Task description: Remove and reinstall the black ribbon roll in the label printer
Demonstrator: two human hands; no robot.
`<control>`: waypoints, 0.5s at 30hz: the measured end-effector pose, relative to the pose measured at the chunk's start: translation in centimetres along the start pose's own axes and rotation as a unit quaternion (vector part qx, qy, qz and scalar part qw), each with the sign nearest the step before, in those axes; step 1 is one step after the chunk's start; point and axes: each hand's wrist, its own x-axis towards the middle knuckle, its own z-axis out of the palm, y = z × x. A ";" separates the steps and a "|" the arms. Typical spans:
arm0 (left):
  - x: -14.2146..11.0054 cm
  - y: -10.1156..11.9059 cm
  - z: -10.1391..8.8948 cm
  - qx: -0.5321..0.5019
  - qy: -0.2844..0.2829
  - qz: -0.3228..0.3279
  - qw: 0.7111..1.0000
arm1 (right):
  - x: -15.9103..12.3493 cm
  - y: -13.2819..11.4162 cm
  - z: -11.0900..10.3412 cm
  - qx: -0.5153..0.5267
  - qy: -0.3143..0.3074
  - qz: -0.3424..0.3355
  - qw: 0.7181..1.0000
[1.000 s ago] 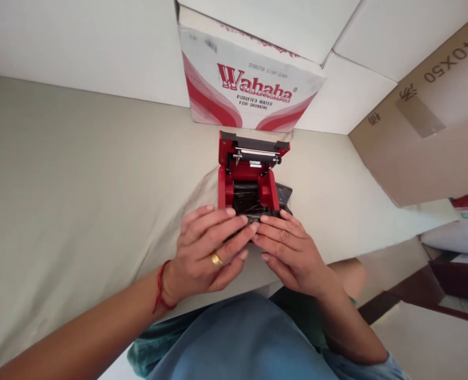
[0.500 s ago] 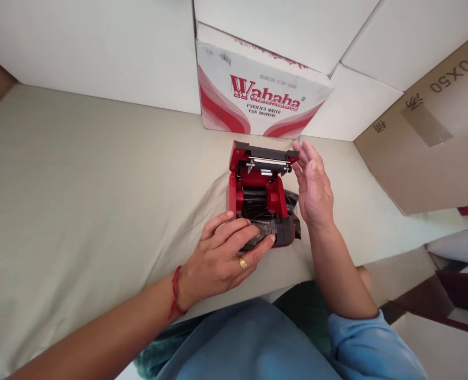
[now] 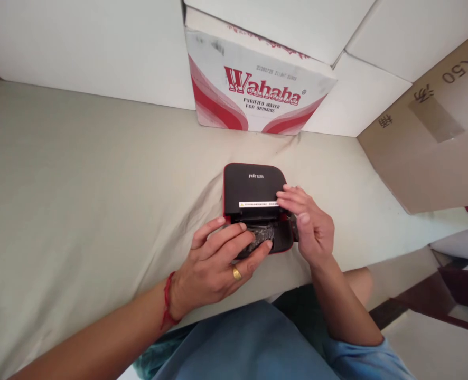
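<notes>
A small red and black printer [image 3: 253,184], apparently a label printer, stands on the cloth with its black lid down over the body. A white warning strip runs along the lid's front edge. Crinkled dark film [image 3: 262,233] lies across the printer's front part. My left hand [image 3: 222,258] rests spread over that film, its fingertips pressing on it and its thumb by the printer's left front corner. At the lid's right front corner, the fingers of my right hand [image 3: 309,221] lie stretched on top, the thumb apart. More dark film pokes out beneath this hand. The lid hides the printer's inside.
A Wahaha water carton [image 3: 261,95] stands behind the printer, among white boxes [image 3: 87,47]. A brown cardboard box [image 3: 428,153] is at the right. Pale wrinkled cloth [image 3: 79,184] covers the surface under the printer.
The printer's lid has swung down from raised to lowered, covering the red interior. My right hand has come down and toward me with it. My left hand stays on the film.
</notes>
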 end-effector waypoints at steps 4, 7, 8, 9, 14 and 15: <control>-0.6 -0.1 0.1 -0.024 -0.006 -0.011 1.000 | -1.2 0.0 0.3 -0.019 -0.003 -0.006 1.000; -1.0 -0.7 0.0 -0.070 0.014 -0.014 0.997 | -1.4 0.0 0.6 -0.013 -0.007 -0.006 1.000; -1.1 -1.1 -0.2 -0.087 0.024 -0.023 0.996 | -1.4 0.0 0.7 -0.014 -0.005 -0.002 1.000; -1.1 -1.6 -0.4 -0.101 0.030 -0.037 0.994 | -1.5 0.0 0.8 -0.016 -0.002 0.005 1.000; -0.6 -3.9 -1.3 -0.136 -0.030 -0.108 0.984 | -1.7 -0.1 1.5 0.002 0.035 0.028 0.999; -0.5 -4.1 -1.4 -0.146 -0.036 -0.110 0.983 | -1.7 -0.1 1.7 0.012 0.043 0.029 0.999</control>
